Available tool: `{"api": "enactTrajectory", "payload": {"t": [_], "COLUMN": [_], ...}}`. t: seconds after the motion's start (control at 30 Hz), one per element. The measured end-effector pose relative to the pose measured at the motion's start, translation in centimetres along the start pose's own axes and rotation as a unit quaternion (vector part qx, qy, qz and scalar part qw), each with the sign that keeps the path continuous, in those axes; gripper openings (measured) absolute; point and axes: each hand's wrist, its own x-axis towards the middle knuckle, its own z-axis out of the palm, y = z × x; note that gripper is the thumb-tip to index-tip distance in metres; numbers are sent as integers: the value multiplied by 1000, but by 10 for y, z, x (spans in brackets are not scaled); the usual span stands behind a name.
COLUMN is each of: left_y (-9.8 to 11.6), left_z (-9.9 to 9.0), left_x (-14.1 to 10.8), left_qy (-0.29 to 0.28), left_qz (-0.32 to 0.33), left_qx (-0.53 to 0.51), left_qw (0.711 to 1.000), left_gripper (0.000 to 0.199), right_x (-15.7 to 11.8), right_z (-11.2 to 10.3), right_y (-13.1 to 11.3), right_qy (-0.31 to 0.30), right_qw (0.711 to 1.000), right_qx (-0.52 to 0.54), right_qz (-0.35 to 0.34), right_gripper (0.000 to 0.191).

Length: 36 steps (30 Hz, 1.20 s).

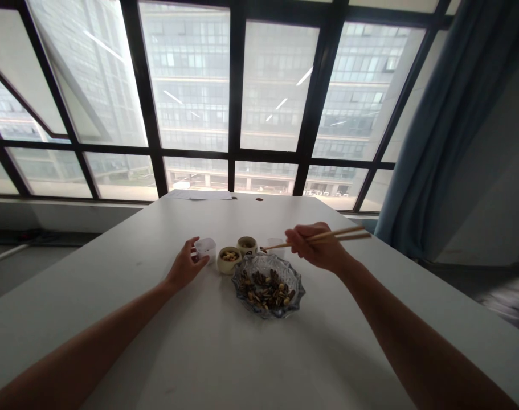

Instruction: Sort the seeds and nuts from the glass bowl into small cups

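Hands (187, 264) (321, 253) well apart, chopsticks (347, 231) apparently pinching seed (263, 249) near bowl rim (295, 276), wide tabletop (191, 353)

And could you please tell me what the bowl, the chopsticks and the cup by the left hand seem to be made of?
Bowl: probably glass, though clear plastic is possible; see-through and shiny, with a wavy rim.
Chopsticks: likely wood or bamboo; tan and plain.
Cup: seemingly plastic; whitish and translucent.
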Motion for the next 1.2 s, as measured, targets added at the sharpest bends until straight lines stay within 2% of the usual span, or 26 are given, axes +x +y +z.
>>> {"api": "enactTrajectory", "payload": {"t": [0.07, 0.13, 0.2, 0.27, 0.37, 0.43, 0.5, 0.57, 0.63, 0.73, 0.9, 1.03, 1.1, 1.2], "left_y": [0, 0, -1, -2, -4, -4, -3, -2, -1, -1, -1, 2, 3, 4], "left_z": [0, 0, 0, 0, 1, 1, 2, 2, 3, 3, 3, 3, 3, 3], "left_x": [0, 0, -1, 0, 0, 1, 0, 0, -1, -2, -2, -3, -4, -4], "left_qy": [-6, -8, -5, -1, 1, 3, 7, 14, 21, 30, 30, 28, 27, 21], "left_qz": [-5, -6, 0, 6, 12, 16, 26, 44, 69, 104, 129, 138, 137, 129], "left_qx": [2, 3, 1, -3, -8, -9, -8, -6, 0, 10, 16, 13, 15, 20], "left_qw": [1000, 1000, 1000, 1000, 1000, 1000, 1000, 999, 997, 994, 991, 990, 990, 991], "left_gripper": [72, 73, 71, 69, 67, 67, 66, 67, 66, 66, 68, 68, 67, 67], "right_x": [-2, -5, -9, -11, -11, -7, -3, 3, 10, 21, 48, 66, 68, 61], "right_z": [-5, -7, -8, -9, -9, -5, 4, 19, 37, 63, 104, 132, 134, 113], "right_y": [-41, -71, -88, -93, -86, -71, -51, -29, -12, -4, -9, 3, 9, 9], "right_qy": [-76, -106, -113, -113, -105, -64, 33, 164, 207, 192, 123, 16, 18, 93], "right_qw": [990, 977, 969, 968, 976, 991, 999, 977, 953, 951, 966, 980, 979, 966], "right_qx": [-87, -132, -156, -163, -129, -70, 10, 98, 155, 191, 208, 171, 166, 203], "right_qz": [-81, -128, -152, -156, -138, -99, -12, 94, 158, 150, 93, 98, 112, 127], "right_gripper": [54, 51, 50, 48, 49, 52, 54, 58, 63, 62, 59, 55, 57, 60]}}
